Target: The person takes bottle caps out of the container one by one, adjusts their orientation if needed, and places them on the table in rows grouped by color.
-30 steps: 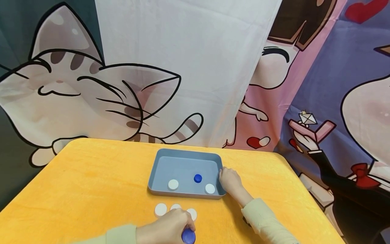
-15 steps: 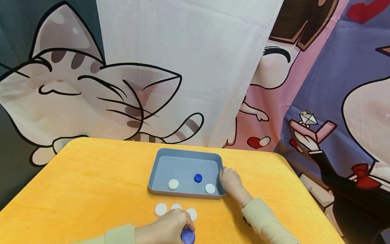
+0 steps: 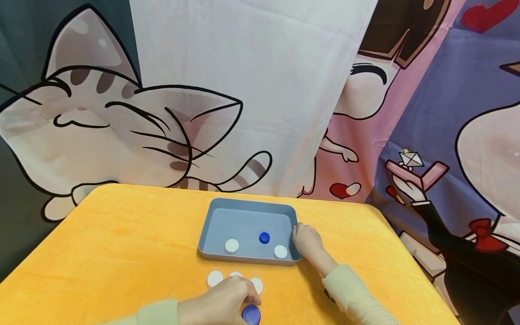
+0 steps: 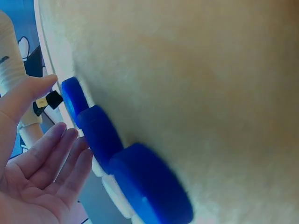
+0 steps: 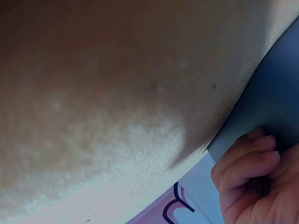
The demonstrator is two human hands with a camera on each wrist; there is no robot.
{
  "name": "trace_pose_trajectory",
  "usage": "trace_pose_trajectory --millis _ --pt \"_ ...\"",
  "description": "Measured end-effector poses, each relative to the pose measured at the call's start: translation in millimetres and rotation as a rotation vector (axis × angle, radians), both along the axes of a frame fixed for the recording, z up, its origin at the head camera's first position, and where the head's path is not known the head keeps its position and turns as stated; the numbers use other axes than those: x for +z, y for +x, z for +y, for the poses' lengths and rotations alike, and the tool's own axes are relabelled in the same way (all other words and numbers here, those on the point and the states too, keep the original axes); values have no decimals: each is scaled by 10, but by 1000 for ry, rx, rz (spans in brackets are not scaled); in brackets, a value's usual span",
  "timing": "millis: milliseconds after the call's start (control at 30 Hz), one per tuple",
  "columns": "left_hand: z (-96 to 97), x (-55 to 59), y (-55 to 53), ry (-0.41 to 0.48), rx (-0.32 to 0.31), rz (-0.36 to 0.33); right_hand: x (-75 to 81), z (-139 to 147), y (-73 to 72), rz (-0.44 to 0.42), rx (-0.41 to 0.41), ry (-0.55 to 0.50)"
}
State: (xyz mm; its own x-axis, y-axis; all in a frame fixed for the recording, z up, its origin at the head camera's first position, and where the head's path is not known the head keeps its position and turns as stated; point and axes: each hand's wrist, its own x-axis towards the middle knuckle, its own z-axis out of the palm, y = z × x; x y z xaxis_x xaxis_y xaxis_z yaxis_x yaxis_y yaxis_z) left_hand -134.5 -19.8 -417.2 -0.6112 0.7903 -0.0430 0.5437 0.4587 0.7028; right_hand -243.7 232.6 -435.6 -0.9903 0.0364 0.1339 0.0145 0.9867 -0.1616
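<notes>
Right hand [image 3: 307, 241] grips, presumably steadying, a rectangular grey-blue tray [image 3: 243, 221]. Before it, left hand [image 3: 227, 295] spreads beside round blue discs [image 4: 100, 136].

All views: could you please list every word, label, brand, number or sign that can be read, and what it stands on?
None can be read.
Blue discs, white discs, tray: no lettering visible.
Cloth backdrop: drawings only, no lettering visible.
Yellow patch on the black object by the right sleeve, left wrist view: too blurred to tell whether it carries text.
</notes>
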Motion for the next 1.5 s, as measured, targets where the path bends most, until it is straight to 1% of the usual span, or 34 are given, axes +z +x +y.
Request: trace_pose_trajectory --millis 67,200,300,433,567,667,800,900,967,1100,1167,1233,1267,1500 --pt "-1 33 -10 1 1 16 -1 -2 5 5 2 3" --pt "0 96 -26 5 5 114 -5 -2 9 10 5 4" --pt "3 150 -42 11 17 139 -18 5 -1 9 4 3" --pt "-5 239 -87 30 34 103 -20 9 -4 4 4 2" --pt "-15 322 -149 49 51 81 -13 10 3 -1 5 2" --pt "-20 363 -190 62 70 67 -19 15 -1 -4 6 1" --pt "-34 398 -245 81 105 30 -18 15 -7 -7 3 -4" --pt "-49 409 -309 103 127 -5 -11 8 -4 -13 -3 -12" --pt "-60 405 -370 133 128 -16 -7 4 -3 -9 -2 -13" --pt "-94 372 -526 198 119 25 -16 9 -6 0 3 3" --pt "-120 350 -601 216 121 45 -20 11 -7 4 6 9" --pt "-147 329 -663 219 133 50 -20 13 -7 3 9 10" --pt "-160 322 -687 218 141 48 -19 12 -7 3 10 9" --pt "-223 266 -819 218 170 101 -5 3 -8 -18 2 5"
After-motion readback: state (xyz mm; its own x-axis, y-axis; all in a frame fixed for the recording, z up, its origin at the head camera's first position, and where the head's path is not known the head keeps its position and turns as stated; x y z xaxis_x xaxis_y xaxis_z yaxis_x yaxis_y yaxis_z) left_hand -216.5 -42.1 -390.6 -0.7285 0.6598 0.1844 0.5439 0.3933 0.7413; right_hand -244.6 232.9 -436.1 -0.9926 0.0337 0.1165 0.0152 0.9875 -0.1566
